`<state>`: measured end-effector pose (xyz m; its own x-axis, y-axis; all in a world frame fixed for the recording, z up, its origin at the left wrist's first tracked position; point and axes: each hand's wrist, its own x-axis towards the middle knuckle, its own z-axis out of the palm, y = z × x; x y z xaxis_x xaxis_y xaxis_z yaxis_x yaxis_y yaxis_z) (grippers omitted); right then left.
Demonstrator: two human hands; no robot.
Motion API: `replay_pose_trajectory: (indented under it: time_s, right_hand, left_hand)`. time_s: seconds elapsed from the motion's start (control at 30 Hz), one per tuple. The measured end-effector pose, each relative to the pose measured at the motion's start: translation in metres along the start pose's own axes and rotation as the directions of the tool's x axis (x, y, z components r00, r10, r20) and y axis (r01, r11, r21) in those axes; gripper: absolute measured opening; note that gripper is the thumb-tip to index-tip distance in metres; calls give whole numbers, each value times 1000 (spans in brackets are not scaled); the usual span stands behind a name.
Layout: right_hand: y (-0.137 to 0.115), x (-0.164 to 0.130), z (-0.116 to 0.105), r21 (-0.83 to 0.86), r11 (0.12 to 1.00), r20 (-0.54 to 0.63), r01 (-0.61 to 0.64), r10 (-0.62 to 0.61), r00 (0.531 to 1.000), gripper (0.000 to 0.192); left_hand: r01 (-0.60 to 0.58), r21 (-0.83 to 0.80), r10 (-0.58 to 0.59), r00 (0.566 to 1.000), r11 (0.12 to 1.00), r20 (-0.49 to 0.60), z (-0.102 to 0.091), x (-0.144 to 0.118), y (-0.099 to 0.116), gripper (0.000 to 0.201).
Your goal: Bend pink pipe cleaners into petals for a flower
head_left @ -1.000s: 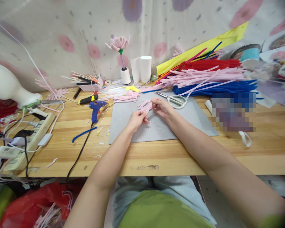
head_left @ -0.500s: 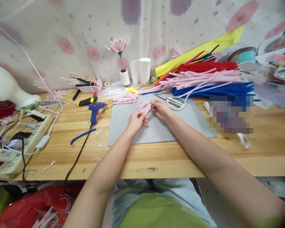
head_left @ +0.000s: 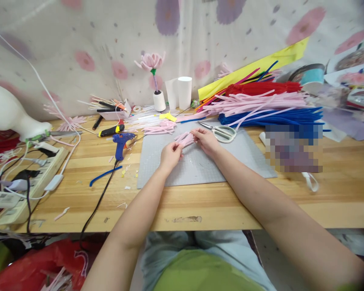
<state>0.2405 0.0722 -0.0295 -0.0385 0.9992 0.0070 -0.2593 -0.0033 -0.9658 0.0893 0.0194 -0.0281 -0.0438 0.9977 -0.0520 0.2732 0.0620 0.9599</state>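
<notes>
Both hands, left hand point(head_left: 170, 153) and right hand point(head_left: 204, 139), pinch a small pink pipe-cleaner bundle point(head_left: 186, 138) just above the grey cutting mat point(head_left: 200, 165) (scissors point(head_left: 221, 131) lie beside); it looks only partly shaped.

No text, label, brand, number or sign can be read anywhere. The white adapter point(head_left: 1, 199) on the power strip point(head_left: 33, 182) at near left bears a small printed label, too blurred to make out.
</notes>
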Motion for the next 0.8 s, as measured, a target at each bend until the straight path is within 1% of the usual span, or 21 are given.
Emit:
replay_pose_trajectory:
  time_s: [0.07,0.13,0.17,0.23,0.27,0.33,0.37,0.43,0.57,0.67,0.73,0.8]
  right_hand:
    - [-1,2,-6,-166,984,-55,66,-76,996,29]
    - [-1,4,-13,-327,938,-105,118,-160,981,28]
    - [-2,5,-15,-383,914,-117,135,-193,974,26]
    - [-1,5,-19,-442,884,-130,149,-228,965,23]
    - [0,6,-20,-455,878,-139,146,-232,963,22]
    - [2,7,-20,-468,874,-156,132,-229,961,21]
    - [3,8,-20,-467,875,-162,125,-224,961,20]
    - [6,9,-21,-458,881,-163,118,-214,963,18]
    - [6,8,-21,-495,863,-150,103,-202,968,14]
    - [5,7,-20,-540,838,-148,75,-182,972,14]
    - [4,6,-19,-543,838,-159,60,-173,972,13]
    - [4,7,-19,-552,831,-157,64,-179,971,14]
  left_hand:
    - [-12,37,13,1000,999,-27,-5,3,3,14]
    - [-57,198,68,996,979,-50,-10,7,8,15]
    - [-82,312,102,994,947,-47,-11,10,11,16]
    - [-107,520,130,992,848,-7,-13,16,16,19]
    - [-103,593,120,993,798,12,-14,18,19,21]
    - [-76,684,86,996,726,20,-15,24,22,27]
    - [-61,708,76,997,704,10,-16,26,23,30]
    - [-50,733,95,995,678,-20,-20,31,24,35]
    - [-78,766,220,972,638,-85,-36,43,24,30]
    - [-130,827,302,952,548,-51,-49,55,20,29]
    - [-112,859,304,951,499,-52,-57,62,15,33]
    - [-84,886,272,961,456,-49,-62,68,9,31]
